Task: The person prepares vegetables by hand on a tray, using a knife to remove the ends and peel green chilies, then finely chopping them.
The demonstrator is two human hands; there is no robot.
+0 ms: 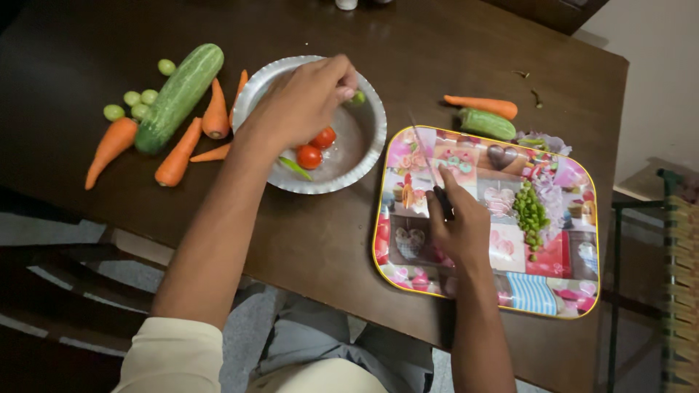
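Currently the left hand (306, 102) pinches a small green fruit (358, 97) over the bowl (255, 91) at upper centre, while the right hand (460, 225) grips a knife (429, 171) over the tray (397, 280) at right; slicing judged next, needing the fruit on the tray.

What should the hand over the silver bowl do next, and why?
Probably lift the small green piece it pinches and carry it to the colourful patterned tray. The left hand is over the round silver metal bowl, while the right hand waits on the tray holding a knife beside the chopped green bits.
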